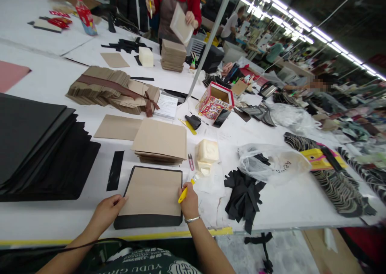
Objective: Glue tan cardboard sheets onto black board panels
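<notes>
A beige board (152,191) lies on a black sheet (147,221) with rounded corners, whose dark margin shows most along the near side. At their left edge my left hand (109,213) is closed, its thumb and bent forefinger pinching the board's edge. My right hand (189,202) is wrapped around a yellow-handled brush (182,195) above the right edge, bristles pointing away toward the glue-smeared paper. Just beyond the bristles stands a cream-coloured block-like tub (208,151). Small red-handled snips (191,162) lie beside it. A stack of beige boards (161,139) sits behind the work.
Black sheets (33,145) are piled at left, near a black strip (115,170). Tied beige pieces (105,87) lie farther back. Black strips (245,197) and a plastic bag (271,161) are at right. A metal pole (208,45) rises mid-table. Opposite, a person (177,13) holds a board.
</notes>
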